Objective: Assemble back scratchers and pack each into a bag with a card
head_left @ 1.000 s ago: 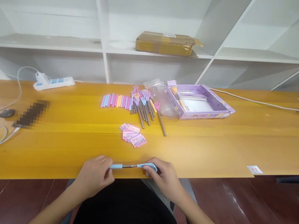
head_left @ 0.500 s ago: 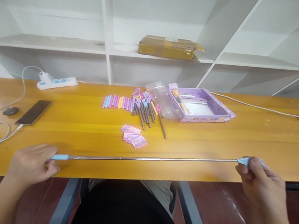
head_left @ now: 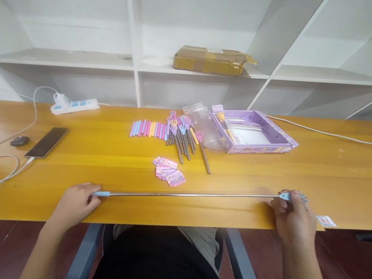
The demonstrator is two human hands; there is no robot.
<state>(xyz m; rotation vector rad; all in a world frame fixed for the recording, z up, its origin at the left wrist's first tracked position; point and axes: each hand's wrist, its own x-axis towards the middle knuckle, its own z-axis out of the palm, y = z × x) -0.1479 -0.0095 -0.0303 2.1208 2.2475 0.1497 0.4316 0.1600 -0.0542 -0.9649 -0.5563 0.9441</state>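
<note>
A telescopic back scratcher (head_left: 194, 194) stretches between my hands, its metal rod drawn out long over the front of the table. My left hand (head_left: 77, 204) is closed on its light blue handle. At the other end, my right hand (head_left: 295, 220) pinches the light blue claw-shaped head. Beyond the rod lie several small pink printed cards (head_left: 170, 173). Farther back is a pile of back scratchers with hand-shaped heads (head_left: 182, 131) and bare metal rods. A row of pink, blue, purple and yellow handle sleeves (head_left: 150, 129) lies left of the pile.
A purple display box (head_left: 259, 147) and clear plastic bags (head_left: 206, 124) stand right of the pile. At left lie a phone (head_left: 47, 142), a round dark object (head_left: 19, 141), a white cable and a power strip (head_left: 75, 106). A cardboard box (head_left: 209, 61) sits on the shelf behind.
Both hands have come closer together, left hand moving right and right hand moving left. The rod between them is shorter. The view has shifted slightly.
</note>
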